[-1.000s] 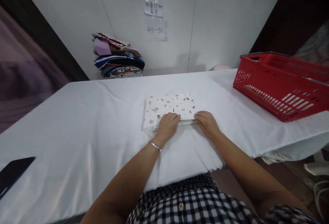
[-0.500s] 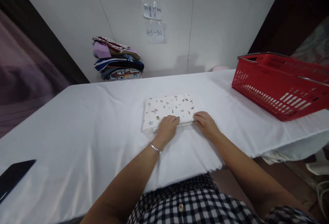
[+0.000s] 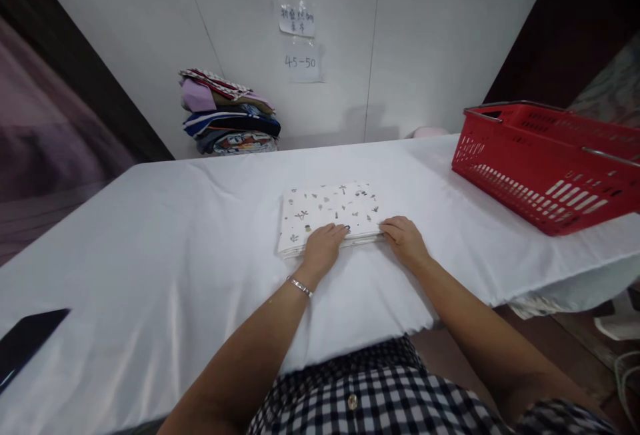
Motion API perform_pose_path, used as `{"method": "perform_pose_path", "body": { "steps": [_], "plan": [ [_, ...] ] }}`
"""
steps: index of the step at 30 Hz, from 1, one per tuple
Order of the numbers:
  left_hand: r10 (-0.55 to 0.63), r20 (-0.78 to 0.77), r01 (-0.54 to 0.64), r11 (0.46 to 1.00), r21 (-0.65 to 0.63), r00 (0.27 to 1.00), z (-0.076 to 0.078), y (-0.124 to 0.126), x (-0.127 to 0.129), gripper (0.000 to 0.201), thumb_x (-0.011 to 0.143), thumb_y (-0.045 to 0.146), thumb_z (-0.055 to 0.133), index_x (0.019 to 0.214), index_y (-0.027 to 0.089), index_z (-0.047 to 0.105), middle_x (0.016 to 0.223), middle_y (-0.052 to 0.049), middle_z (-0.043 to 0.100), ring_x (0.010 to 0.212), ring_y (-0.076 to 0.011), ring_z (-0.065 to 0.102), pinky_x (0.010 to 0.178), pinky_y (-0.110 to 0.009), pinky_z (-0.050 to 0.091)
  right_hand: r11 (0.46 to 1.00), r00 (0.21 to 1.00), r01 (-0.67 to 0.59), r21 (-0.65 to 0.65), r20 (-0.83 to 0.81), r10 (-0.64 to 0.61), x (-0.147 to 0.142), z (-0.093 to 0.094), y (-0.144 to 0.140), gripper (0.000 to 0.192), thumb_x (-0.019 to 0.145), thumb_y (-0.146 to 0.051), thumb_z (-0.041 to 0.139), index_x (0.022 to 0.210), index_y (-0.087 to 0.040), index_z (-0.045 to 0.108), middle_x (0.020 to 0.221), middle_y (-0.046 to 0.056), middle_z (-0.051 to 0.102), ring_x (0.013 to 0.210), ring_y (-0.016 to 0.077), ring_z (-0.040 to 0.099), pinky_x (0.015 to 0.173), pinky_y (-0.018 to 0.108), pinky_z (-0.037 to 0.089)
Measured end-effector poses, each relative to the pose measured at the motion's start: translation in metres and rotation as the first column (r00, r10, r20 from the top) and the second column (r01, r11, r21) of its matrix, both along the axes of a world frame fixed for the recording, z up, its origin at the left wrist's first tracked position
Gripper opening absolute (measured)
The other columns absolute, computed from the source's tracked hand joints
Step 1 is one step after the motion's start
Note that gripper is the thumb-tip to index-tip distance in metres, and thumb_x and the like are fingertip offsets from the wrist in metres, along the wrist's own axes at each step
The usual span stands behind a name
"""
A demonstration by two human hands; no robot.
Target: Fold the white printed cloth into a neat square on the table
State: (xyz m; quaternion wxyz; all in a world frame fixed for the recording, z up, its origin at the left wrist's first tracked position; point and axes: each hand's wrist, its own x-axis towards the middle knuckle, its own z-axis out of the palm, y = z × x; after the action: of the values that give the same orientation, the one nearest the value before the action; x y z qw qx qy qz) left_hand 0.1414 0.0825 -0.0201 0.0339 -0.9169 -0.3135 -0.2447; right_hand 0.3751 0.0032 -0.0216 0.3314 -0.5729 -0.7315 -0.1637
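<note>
head view: left hand (image 3: 323, 246) and right hand (image 3: 406, 240) rest palm-down, grip loose, fingers on the folded cloth (image 3: 327, 212) edge.

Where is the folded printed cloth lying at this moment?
The folded printed cloth lies flat near the middle of the white table, with the left hand and right hand at its near edge and the red basket to its right.

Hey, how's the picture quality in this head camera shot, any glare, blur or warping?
Head view: wide-angle warping bends the wall seams and table edges; soft sheen on the white cloth near the phone; far left is smeared and dim; the folded cloth under both hands is sharp and evenly lit.
</note>
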Motion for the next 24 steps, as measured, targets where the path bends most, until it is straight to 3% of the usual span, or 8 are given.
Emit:
{"method": "perform_pose_path", "body": {
  "steps": [11,19,24],
  "plan": [
    [-0.033,-0.02,0.032,0.998,-0.045,0.999,-0.001,-0.005,-0.002,0.056,0.073,-0.009,0.042,0.117,0.023,0.057,0.118,-0.002,0.063,0.111,-0.0195,0.055,0.092,-0.037,0.046,0.998,0.999,-0.036,-0.047,-0.008,0.036,0.001,-0.002,-0.002,0.021,0.085,-0.015,0.049,0.093,-0.022,0.067,0.094,0.008,0.064,0.091,0.0234,0.054,0.076,0.04,0.047],
    [-0.02,-0.017,0.02,0.999,-0.035,1.0,-0.004,-0.006,-0.001,0.05,0.077,-0.006,0.043,0.114,0.025,0.057,0.116,-0.001,0.063,0.108,-0.0175,0.056,0.09,-0.035,0.045,0.981,0.981,-0.184,-0.053,0.059,0.187,-0.02,0.003,0.0,0.032,0.085,-0.017,0.049,0.116,-0.02,0.056,0.114,0.009,0.061,0.11,0.026,0.049,0.092,0.048,0.04],
    [-0.024,-0.013,0.023,0.999,-0.034,1.0,-0.001,-0.007,-0.001,0.045,0.079,-0.004,0.043,0.113,0.023,0.057,0.115,-0.001,0.064,0.106,-0.017,0.057,0.089,-0.033,0.045,0.972,0.973,-0.217,-0.086,0.063,0.223,-0.031,0.001,0.006,0.026,0.09,-0.018,0.044,0.111,-0.019,0.059,0.103,0.01,0.064,0.097,0.0228,0.055,0.083,0.041,0.046]
  ]
}}
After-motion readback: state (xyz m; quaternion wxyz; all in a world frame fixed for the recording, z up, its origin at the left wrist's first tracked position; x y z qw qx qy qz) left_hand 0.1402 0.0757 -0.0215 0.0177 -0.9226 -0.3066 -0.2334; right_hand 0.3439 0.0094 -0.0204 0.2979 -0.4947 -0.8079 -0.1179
